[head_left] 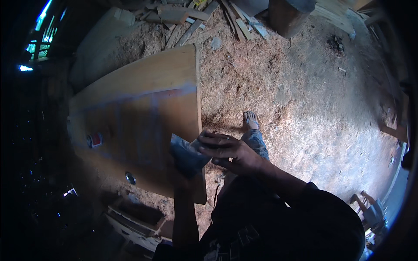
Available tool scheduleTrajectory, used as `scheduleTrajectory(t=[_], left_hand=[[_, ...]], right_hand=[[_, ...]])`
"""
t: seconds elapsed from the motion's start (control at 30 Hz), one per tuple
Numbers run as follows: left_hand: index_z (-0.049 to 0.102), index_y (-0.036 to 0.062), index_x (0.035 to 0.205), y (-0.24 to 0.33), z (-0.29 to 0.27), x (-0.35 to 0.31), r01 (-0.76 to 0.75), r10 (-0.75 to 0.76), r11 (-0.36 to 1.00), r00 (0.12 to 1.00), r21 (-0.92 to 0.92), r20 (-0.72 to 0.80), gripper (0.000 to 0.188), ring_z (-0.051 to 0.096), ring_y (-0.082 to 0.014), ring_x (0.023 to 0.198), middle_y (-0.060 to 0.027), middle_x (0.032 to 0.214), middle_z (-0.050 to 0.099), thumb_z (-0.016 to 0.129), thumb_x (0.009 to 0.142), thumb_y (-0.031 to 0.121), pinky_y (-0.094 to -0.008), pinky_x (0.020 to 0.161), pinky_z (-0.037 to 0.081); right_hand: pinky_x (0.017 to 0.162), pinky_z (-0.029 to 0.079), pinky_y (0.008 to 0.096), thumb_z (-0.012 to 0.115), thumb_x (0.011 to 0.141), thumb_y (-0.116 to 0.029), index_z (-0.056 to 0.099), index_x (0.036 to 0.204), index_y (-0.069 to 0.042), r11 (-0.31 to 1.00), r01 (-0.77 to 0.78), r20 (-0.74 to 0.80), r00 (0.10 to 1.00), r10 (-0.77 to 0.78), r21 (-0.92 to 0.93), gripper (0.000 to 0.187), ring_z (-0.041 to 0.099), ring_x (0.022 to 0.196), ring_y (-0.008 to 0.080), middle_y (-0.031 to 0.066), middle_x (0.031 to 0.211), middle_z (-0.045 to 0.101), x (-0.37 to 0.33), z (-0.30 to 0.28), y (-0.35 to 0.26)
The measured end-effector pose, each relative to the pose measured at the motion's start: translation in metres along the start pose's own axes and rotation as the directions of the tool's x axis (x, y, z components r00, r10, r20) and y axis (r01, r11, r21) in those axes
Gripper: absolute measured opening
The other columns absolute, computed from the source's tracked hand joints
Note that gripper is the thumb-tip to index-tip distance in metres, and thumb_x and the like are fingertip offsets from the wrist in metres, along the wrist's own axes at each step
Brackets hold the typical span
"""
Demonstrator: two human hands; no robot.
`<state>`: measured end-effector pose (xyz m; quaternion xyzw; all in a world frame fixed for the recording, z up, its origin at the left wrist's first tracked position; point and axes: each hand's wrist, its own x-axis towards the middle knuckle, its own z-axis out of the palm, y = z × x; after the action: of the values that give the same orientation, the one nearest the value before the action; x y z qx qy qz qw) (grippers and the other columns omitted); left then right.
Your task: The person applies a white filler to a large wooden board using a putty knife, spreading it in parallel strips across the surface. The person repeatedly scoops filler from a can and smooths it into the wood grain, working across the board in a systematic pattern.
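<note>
R hand (230, 150) and L hand (185, 172) meet over the near right corner of a large flat wooden board (139, 113) w/ a faint bluish band across it. Between them: a crumpled grey-blue sheet, prob. sandpaper or cloth (187, 154). R fingers (213, 140) are curled over the sheet's right edge, pinching it from above. L hand is mostly hidden under the sheet; can't tell how its fingers sit. A small red-and-white can (94, 140) stands on the board's left part, well apart from the hands. A round metal lid (130, 177) lies near the board's near edge. Sawdust-covered floor (305, 100) to the right; a bare foot (250, 119) just past the hands.
</note>
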<state>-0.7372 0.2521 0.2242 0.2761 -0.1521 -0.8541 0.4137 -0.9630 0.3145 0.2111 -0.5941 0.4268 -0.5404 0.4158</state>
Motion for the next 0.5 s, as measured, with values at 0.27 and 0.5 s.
scheduleTrajectory(t=[0.27,0.5], left_hand=[[0.064,0.0169,0.131,0.041,0.033,0.047,-0.283,0.282,0.959,0.937,0.024,-0.207,0.042,0.070,-0.0199,0.086,-0.0024,0.103,0.071,0.045,0.108,0.046,-0.0500,0.088,0.055],[0.064,0.0209,0.121,0.033,0.040,0.049,-0.275,0.316,0.948,0.854,0.158,-0.413,0.044,0.051,-0.0237,0.075,-0.0026,0.097,0.063,0.044,0.104,0.057,-0.0452,0.064,0.046]], right_hand=[[0.084,0.057,0.0321,0.054,0.108,-0.030,0.064,0.122,0.002,0.461,-0.592,-0.123,0.521,0.845,0.661,0.037,0.069,0.089,0.0178,0.0096,0.102,0.069,-0.008,-0.033,0.121],[0.077,0.061,0.0384,0.062,0.098,-0.023,0.066,0.119,0.006,-0.007,-0.531,0.215,0.331,0.919,0.847,0.036,0.071,0.090,0.0260,0.0141,0.104,0.070,0.046,0.009,0.242]])
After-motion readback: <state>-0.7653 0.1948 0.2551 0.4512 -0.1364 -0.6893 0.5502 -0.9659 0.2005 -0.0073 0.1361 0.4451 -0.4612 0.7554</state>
